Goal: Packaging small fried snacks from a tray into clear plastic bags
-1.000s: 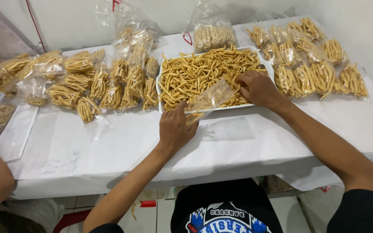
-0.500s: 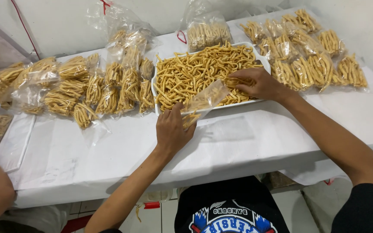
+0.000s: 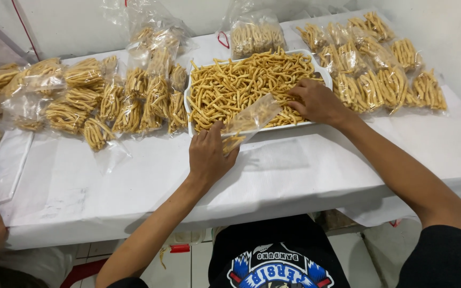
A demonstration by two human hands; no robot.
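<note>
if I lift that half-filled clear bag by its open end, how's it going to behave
The clear bag looks like thin film, so it would probably sag and fold. Only a few yellow snack sticks sit at its lower end under the left hand, so it is likely light and bottom-heavy. The sticks look thin and may snap if squeezed.
</note>
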